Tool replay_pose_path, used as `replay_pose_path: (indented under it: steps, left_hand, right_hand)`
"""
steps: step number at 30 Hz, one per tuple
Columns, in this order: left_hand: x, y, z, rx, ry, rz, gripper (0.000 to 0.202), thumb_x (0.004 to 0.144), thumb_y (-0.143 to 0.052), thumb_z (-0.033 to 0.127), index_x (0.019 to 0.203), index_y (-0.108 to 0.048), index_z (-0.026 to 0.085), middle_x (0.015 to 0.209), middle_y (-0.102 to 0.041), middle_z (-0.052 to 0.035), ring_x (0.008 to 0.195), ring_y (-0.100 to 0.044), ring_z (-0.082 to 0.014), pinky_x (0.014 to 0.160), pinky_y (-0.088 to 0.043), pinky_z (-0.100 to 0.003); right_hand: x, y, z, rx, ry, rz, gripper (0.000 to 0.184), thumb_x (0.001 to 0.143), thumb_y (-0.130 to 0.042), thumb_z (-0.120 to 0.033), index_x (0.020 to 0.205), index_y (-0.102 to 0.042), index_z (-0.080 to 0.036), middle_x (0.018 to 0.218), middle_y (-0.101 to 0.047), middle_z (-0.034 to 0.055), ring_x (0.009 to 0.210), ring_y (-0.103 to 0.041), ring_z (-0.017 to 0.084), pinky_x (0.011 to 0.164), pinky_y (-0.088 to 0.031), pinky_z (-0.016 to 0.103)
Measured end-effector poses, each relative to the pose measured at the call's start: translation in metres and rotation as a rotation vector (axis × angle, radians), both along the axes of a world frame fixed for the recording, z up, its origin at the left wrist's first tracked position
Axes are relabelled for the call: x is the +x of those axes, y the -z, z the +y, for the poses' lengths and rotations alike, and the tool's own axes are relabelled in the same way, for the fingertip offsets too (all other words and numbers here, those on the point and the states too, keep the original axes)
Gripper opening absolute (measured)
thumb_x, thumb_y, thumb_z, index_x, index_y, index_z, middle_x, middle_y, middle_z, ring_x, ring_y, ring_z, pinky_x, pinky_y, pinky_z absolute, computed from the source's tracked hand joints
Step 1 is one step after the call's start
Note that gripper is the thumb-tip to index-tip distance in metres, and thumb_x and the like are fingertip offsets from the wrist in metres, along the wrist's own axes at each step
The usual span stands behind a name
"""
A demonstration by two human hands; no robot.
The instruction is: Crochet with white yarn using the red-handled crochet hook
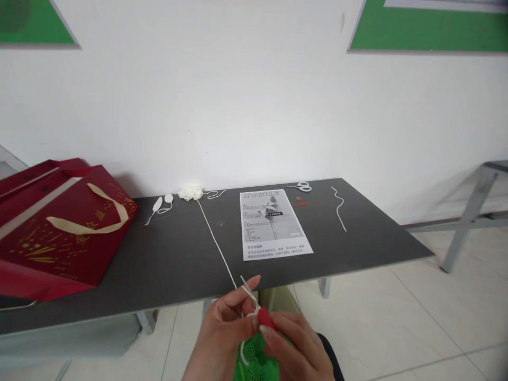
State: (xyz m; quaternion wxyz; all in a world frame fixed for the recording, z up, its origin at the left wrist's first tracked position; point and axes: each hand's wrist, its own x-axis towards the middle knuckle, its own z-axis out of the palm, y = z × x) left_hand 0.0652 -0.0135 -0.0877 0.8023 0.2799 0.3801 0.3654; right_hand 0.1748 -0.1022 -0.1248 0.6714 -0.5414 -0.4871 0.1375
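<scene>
My left hand is closed at the table's front edge, pinching white yarn and a small white loop of work. One finger of it points up, and the yarn runs over it. In my right hand is a crochet hook with a red handle. Its thin metal shaft points up and left, meeting the yarn at my left fingertips. The strand leads back to a white yarn bundle against the wall. Below my hands lies bright green mesh, with a loose yarn end hanging over it.
A printed pattern sheet lies mid-table. Scissors, a small orange ring, an orange stick and a cut yarn piece lie right of it. White crocheted petals and a red gift bag are at left.
</scene>
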Motion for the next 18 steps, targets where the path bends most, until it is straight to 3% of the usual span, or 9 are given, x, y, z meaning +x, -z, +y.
replay_pose_path:
  steps: [1, 3, 8, 11, 18]
  left_hand:
    - [-0.001, -0.001, 0.0, -0.012, 0.022, -0.001, 0.05, 0.051, -0.092, 0.017, 0.1, -0.081, 0.023, 0.059, -0.064, 0.0047, 0.054, -0.057, -0.0079, 0.057, -0.045, -0.02]
    - [-0.003, -0.006, 0.0, -0.002, 0.048, 0.049, 0.049, 0.051, -0.093, 0.015, 0.098, -0.082, 0.023, 0.058, -0.065, 0.0037, 0.057, -0.059, -0.0086, 0.062, -0.046, -0.02]
    - [-0.007, -0.024, -0.003, 0.056, 0.097, 0.173, 0.053, 0.049, -0.095, 0.024, 0.1, -0.082, 0.024, 0.059, -0.064, 0.004, 0.055, -0.055, -0.0085, 0.055, -0.041, -0.019]
    - [-0.01, -0.03, -0.004, 0.06, 0.125, 0.212, 0.052, 0.046, -0.094, 0.022, 0.097, -0.082, 0.025, 0.058, -0.06, 0.0058, 0.052, -0.048, -0.0057, 0.052, -0.036, -0.017]
    - [-0.015, -0.032, -0.005, 0.179, 0.182, 0.286, 0.05, 0.052, -0.089, 0.018, 0.101, -0.081, 0.029, 0.06, -0.057, 0.0064, 0.052, -0.046, -0.0059, 0.051, -0.034, -0.017]
  right_hand:
    - [0.003, 0.001, 0.004, 0.045, -0.078, 0.091, 0.025, 0.081, -0.076, -0.034, 0.105, -0.078, -0.041, 0.089, -0.083, 0.0058, 0.074, -0.073, 0.028, 0.063, -0.057, 0.036]
    - [0.009, 0.002, 0.013, 0.035, -0.165, 0.344, 0.013, 0.083, -0.073, -0.04, 0.092, -0.082, -0.037, 0.08, -0.08, 0.0055, 0.066, -0.071, 0.024, 0.057, -0.056, 0.033]
    - [0.011, 0.001, 0.019, -0.08, -0.353, 0.962, 0.018, 0.075, -0.081, -0.043, 0.079, -0.081, -0.026, 0.069, -0.075, 0.0026, 0.055, -0.067, 0.015, 0.049, -0.054, 0.022]
    - [0.013, -0.001, 0.015, -0.096, -0.418, 1.069, 0.016, 0.078, -0.08, -0.038, 0.082, -0.079, -0.022, 0.065, -0.076, 0.0027, 0.052, -0.067, 0.012, 0.047, -0.054, 0.019]
    - [0.029, -0.007, 0.013, -0.004, -0.475, 1.005, 0.014, 0.086, -0.073, -0.034, 0.084, -0.077, -0.02, 0.072, -0.077, 0.0033, 0.057, -0.067, 0.011, 0.048, -0.056, 0.017]
